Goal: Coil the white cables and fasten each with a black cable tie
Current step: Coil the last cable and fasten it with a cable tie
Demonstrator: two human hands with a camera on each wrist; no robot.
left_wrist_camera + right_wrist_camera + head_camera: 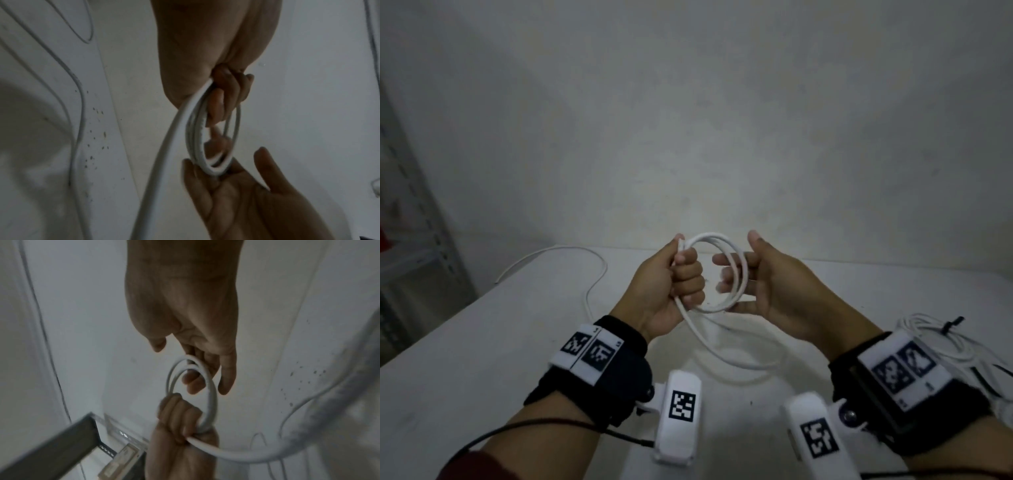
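Note:
A white cable is wound into a small coil (717, 240) held above the white table (482, 342). My left hand (685, 274) grips the coil's left side in a fist (224, 100). My right hand (736, 274) has straight fingers (201, 374) reaching through the coil, thumb raised and apart, and the coil's right side (200, 155) rests against them. The loose tail (722, 353) drops from my left fist, loops over the table and trails to the far left (592, 274). At the right edge lies a second coiled white cable (928, 339) with a black cable tie (950, 323) on it.
A grey metal shelf (414, 240) stands to the left of the table, also seen in the right wrist view (61, 443). A plain wall rises just behind the table's far edge. Dark specks mark the tabletop (96, 142).

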